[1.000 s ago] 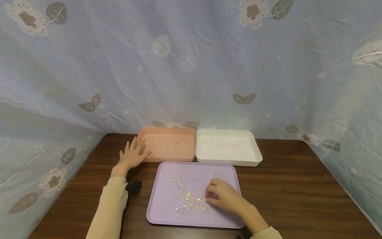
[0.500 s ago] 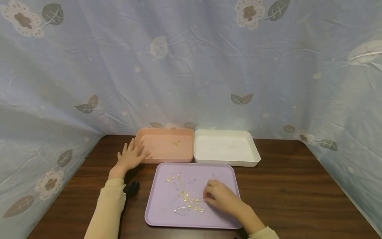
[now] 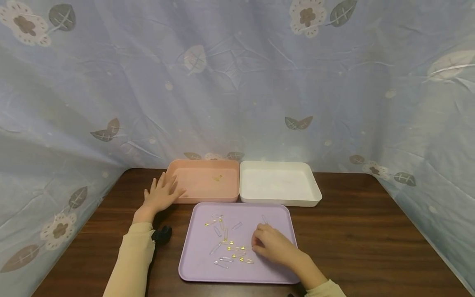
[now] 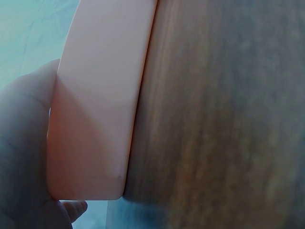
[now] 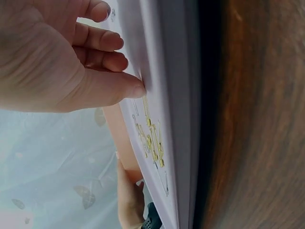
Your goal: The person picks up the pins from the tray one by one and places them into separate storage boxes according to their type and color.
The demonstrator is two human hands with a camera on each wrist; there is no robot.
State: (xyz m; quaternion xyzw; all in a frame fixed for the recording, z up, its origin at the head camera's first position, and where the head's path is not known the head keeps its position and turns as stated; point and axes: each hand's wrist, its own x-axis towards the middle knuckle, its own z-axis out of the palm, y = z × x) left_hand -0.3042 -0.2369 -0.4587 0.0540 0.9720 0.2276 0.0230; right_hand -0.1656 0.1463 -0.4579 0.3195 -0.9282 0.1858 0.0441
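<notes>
My left hand [image 3: 158, 197] lies with spread fingers over the left end of a pink tray [image 3: 208, 199], whose outer wall fills much of the left wrist view. A few gold safety pins [image 3: 217, 178] lie inside that tray. At the right part of a lilac tray [image 3: 200, 272], my right hand [image 3: 272, 243] pinches the end of a gold safety pin [image 5: 146, 107] between thumb and fingers; the pin still lies along the tray surface. Several gold safety pins [image 3: 246, 260] and silver safety pins [image 3: 221, 265] are scattered left of this hand. One silver safety pin [image 3: 264, 219] sits just beyond it.
A white tray [image 3: 280, 203] stands against the right side of the pink one, behind the lilac tray. Dark wooden table [image 3: 356, 231] extends on both sides. A patterned cloth [image 3: 237, 82] hangs behind and at the sides.
The head view has shifted slightly, so everything appears a little further left. My right hand stays at the same gold safety pin, and my left hand stays on the pink tray.
</notes>
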